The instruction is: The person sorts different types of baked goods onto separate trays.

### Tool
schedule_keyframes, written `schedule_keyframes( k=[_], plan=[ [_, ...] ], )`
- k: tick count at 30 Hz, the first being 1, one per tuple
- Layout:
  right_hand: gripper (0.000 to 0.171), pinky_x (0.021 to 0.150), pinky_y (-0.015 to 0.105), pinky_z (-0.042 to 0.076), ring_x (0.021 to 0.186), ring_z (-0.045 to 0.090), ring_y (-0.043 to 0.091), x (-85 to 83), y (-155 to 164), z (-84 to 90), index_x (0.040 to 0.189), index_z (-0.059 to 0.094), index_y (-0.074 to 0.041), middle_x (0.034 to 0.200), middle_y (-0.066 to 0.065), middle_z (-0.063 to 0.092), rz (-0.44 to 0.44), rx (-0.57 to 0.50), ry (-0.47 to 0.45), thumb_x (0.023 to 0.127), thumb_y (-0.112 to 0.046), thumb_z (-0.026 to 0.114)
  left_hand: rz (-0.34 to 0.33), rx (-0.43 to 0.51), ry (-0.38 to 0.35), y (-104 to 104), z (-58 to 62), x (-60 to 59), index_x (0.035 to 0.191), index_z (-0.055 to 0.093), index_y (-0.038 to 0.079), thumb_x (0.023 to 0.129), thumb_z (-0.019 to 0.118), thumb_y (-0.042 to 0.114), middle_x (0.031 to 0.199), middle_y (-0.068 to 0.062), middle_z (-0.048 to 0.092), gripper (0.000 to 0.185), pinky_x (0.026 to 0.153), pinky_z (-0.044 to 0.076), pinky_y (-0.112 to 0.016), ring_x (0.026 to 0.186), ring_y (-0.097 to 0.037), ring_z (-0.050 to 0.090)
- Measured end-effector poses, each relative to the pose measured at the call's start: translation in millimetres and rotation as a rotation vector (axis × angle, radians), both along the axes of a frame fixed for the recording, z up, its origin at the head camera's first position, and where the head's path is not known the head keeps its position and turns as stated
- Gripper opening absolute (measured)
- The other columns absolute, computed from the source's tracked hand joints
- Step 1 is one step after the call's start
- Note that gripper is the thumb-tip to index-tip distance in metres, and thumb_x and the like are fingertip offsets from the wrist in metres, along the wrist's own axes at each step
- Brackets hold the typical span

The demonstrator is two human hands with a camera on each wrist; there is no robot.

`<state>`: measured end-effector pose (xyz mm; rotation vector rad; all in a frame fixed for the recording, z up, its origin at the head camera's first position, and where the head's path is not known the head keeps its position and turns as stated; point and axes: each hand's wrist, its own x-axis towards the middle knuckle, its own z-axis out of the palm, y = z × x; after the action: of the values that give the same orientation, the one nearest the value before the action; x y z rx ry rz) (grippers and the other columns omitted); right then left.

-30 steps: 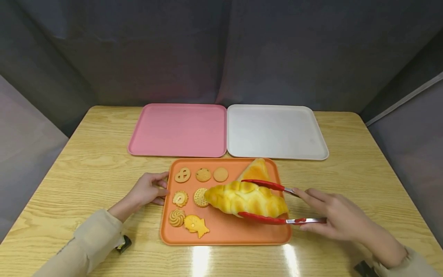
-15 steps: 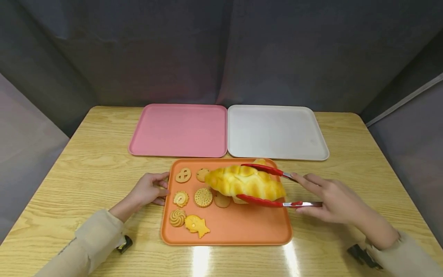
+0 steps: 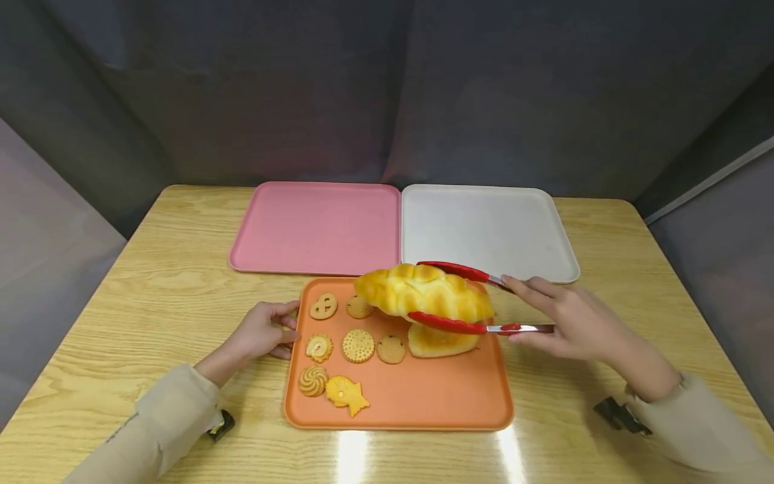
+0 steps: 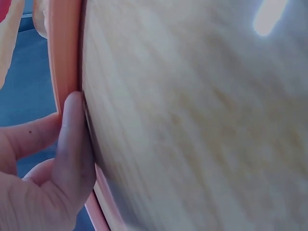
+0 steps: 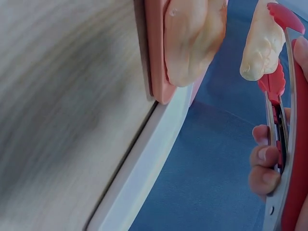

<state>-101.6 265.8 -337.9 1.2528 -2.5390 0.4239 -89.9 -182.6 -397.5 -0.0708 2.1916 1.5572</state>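
My right hand (image 3: 562, 319) grips red-tipped metal tongs (image 3: 459, 299) that clamp a long braided yellow bread (image 3: 423, 292), held in the air above the far edge of the orange tray (image 3: 423, 403). The right wrist view shows the tongs (image 5: 284, 120) in my fingers with the bread's end (image 5: 262, 45) between the tips. On the tray lie a wedge-shaped bread (image 3: 441, 341) and several small biscuits (image 3: 338, 346). My left hand (image 3: 266, 333) rests at the tray's left rim, its thumb (image 4: 72, 149) pressed against that rim (image 4: 65, 53).
A pink tray (image 3: 314, 228) and a white tray (image 3: 484, 228) lie side by side at the back of the wooden table (image 3: 121, 302). Grey curtains close in the table on three sides.
The right hand has lifted the braided bread off the orange tray and carried it toward the far edge, uncovering the wedge bread and a round biscuit. The left hand has stayed put.
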Motion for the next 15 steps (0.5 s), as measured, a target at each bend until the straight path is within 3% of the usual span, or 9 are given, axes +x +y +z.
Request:
schedule_keyframes(
  k=[4, 11, 15],
  plan=[
    [0.075, 0.042, 0.017, 0.036, 0.05, 0.032, -0.002, -8.0, -4.0, 4.0, 0.126, 0.053, -0.004, 0.092, 0.002, 0.057, 0.0, 0.002, -0.002, 0.075, -0.057, 0.063, 0.003, -0.018, 0.004, 0.9, -0.6, -0.7, 0.137, 0.032, -0.007, 0.081, 0.056, -0.012, 0.083, -0.013, 0.05, 0.061, 0.051, 0.055, -0.035, 0.055, -0.018, 0.057],
    [0.074, 0.047, 0.023, 0.047, 0.052, 0.043, 0.004, -23.8, -10.6, 8.3, 0.125, 0.054, -0.003, 0.091, 0.005, 0.058, -0.001, 0.008, 0.013, 0.072, -0.051, 0.07, 0.012, -0.005, -0.008, 0.4, -1.8, -1.2, 0.137, 0.031, -0.007, 0.081, 0.056, -0.012, 0.083, -0.013, 0.05, 0.061, 0.052, 0.055, -0.036, 0.055, -0.018, 0.057],
    [0.074, 0.047, 0.024, 0.047, 0.05, 0.042, 0.005, -34.2, -14.2, 10.3, 0.124, 0.054, -0.001, 0.09, 0.005, 0.058, 0.009, 0.009, 0.021, 0.07, -0.047, 0.073, 0.018, -0.005, -0.01, 0.5, -1.9, -1.1, 0.136, 0.032, -0.006, 0.081, 0.056, -0.013, 0.083, -0.013, 0.05, 0.061, 0.052, 0.055, -0.036, 0.056, -0.017, 0.057]
  ],
)
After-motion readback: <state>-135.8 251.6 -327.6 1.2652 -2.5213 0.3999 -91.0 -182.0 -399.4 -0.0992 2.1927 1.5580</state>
